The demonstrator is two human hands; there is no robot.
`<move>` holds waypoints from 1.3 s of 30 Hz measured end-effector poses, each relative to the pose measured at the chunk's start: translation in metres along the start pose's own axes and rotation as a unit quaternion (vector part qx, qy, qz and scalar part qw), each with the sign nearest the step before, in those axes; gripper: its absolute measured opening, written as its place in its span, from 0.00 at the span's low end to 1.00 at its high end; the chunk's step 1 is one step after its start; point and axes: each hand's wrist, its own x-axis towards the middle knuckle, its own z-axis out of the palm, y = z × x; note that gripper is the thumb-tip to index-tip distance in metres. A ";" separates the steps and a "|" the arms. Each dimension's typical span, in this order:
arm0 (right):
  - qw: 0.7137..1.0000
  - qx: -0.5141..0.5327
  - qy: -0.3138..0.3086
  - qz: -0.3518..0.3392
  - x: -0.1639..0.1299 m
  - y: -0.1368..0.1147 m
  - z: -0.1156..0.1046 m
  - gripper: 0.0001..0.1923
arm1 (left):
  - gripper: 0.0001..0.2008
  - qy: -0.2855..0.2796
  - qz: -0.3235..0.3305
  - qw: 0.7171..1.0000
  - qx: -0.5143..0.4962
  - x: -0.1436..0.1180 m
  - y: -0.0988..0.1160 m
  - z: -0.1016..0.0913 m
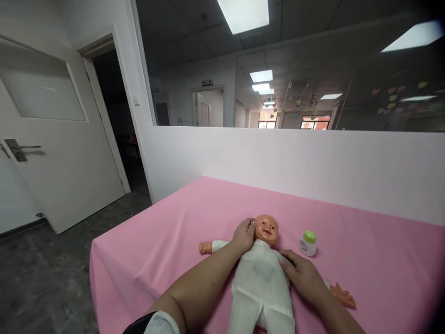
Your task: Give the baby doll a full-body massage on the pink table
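Observation:
A baby doll (pixel 262 273) in white cloth clothes lies on its back on a pink cloth (pixel 174 241), head toward the wall and arms spread out. My left hand (pixel 244 235) rests along the side of the doll's head, its fingers stretched out and touching it. At the doll's other shoulder, my right hand (pixel 301 274) has its thumb and fingers on the upper sleeve, gripping it. Most of that doll arm is hidden under my right hand and forearm. A small clear jar with a green lid (pixel 308 243) stands upright just beyond my right hand.
The pink-covered table meets a low white wall (pixel 295 162) with a wide glass window (pixel 295 83) above it. On the left, a white door (pixel 66 139) stands beside a dark doorway (pixel 116 111). Grey floor (pixel 45 278) lies past the table's left edge.

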 end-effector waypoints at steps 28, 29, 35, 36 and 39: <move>1.000 -0.004 0.006 -0.016 0.002 -0.003 -0.001 0.22 | 0.28 -0.002 0.019 1.000 -0.003 0.003 0.001 -0.001; 1.000 -0.005 0.008 -0.016 0.002 -0.003 -0.001 0.22 | 0.28 0.000 0.021 1.000 0.000 0.003 0.002 -0.001; 0.999 -0.019 0.024 -0.034 -0.002 -0.014 -0.005 0.21 | 0.28 -0.005 0.044 0.999 0.021 0.004 0.007 -0.003; 0.999 -0.022 0.024 -0.037 -0.003 -0.016 -0.006 0.21 | 0.28 -0.002 0.046 0.999 0.026 0.004 0.008 -0.003; 0.999 -0.021 0.032 -0.021 -0.004 -0.018 -0.009 0.19 | 0.26 -0.002 0.053 0.998 0.042 0.002 0.008 -0.005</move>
